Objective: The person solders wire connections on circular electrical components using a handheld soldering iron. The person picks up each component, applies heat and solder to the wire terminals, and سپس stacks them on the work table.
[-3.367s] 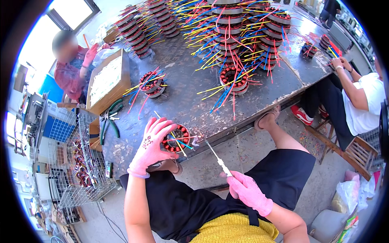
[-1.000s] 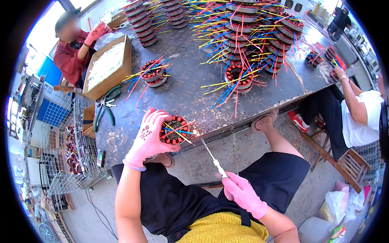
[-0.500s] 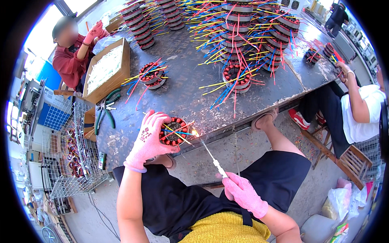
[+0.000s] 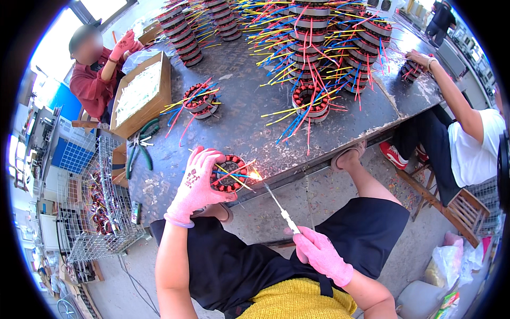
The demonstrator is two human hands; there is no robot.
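Note:
My left hand, in a pink glove, holds a round motor stator with copper windings and coloured wires at the near edge of the dark worktable. My right hand, also gloved pink, grips a thin rod-like torch. Its tip points up-left to the stator's wire ends, where a small bright flame burns. Both hands are over my lap, in front of the table edge.
Stacks of stators with coloured wires crowd the table's far side; one lone stator sits nearer. A cardboard box, green pliers and a wire basket lie left. Two other people sit at the far left and at the right.
Since 3.4 seconds ago the torch tip has risen to the stator's wires and a flame now shows there. In the last second both hands have stayed nearly still.

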